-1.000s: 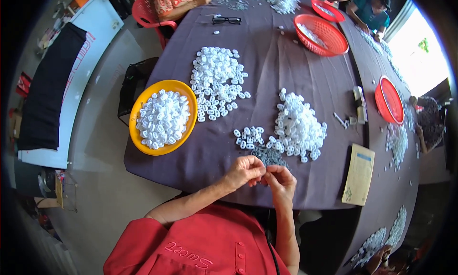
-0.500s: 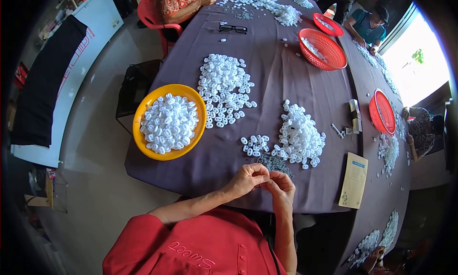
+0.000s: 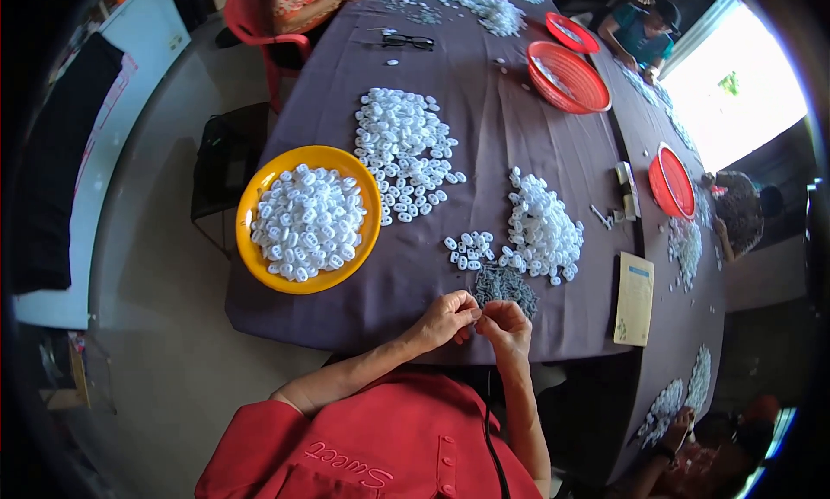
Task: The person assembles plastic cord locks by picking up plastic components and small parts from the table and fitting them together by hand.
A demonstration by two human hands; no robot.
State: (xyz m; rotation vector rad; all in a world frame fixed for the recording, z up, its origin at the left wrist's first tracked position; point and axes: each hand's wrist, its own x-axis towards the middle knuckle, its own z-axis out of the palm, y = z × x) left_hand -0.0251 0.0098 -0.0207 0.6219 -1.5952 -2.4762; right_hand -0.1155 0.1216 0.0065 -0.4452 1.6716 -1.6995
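My left hand and my right hand meet at the table's near edge, fingertips pinched close together. Whatever sits between the fingers is too small to make out. Just beyond them lies a heap of small grey pieces. Behind it are a small cluster of white oval pieces with two holes and a taller pile of the same white pieces. A wider white pile spreads farther back. On the left, a yellow bowl is heaped with these white pieces.
A tan paper packet lies to the right, with a small box beyond. Red baskets and black glasses stand farther off. A black chair is at the left. Several people work around the table, one at lower right.
The view has shifted slightly. My hands stay pinched together near the edge, and more of the grey heap shows beyond them. More of the person at lower right has come into view.
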